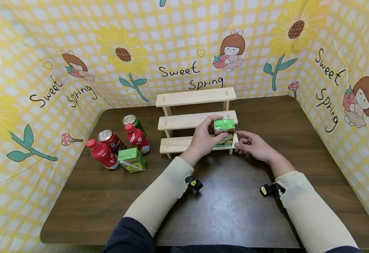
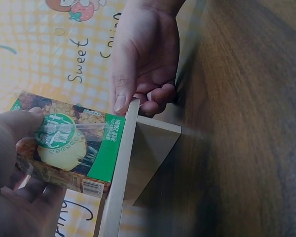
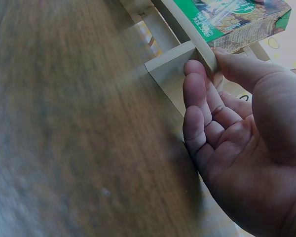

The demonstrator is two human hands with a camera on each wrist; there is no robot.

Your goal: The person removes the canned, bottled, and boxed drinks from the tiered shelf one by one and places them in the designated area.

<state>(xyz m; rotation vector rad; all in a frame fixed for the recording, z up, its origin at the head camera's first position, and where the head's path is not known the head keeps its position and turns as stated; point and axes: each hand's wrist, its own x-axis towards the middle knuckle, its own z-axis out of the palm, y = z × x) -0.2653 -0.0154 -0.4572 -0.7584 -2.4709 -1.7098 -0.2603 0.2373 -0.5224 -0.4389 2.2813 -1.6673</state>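
Observation:
My left hand [image 1: 203,136] grips a green juice carton [image 1: 224,133] between thumb and fingers. The carton stands upright at the right end of the lowest step of a three-tier wooden shelf [image 1: 176,144]. In the left wrist view, the pineapple picture on the carton [image 2: 64,140] shows and its base meets the board. My right hand [image 1: 254,146] pinches the right end of that same board, beside the carton. From the right wrist view, the thumb [image 3: 246,69] lies on top of the board and the curled fingers are under it.
Left of the shelf stand two red bottles [image 1: 103,154] [image 1: 137,138], a dark red can [image 1: 110,140], a green can [image 1: 134,123] and another green carton [image 1: 132,160]. They sit close together on the brown wooden table [image 1: 108,203]. A yellow checked cloth [image 1: 178,38] hangs behind.

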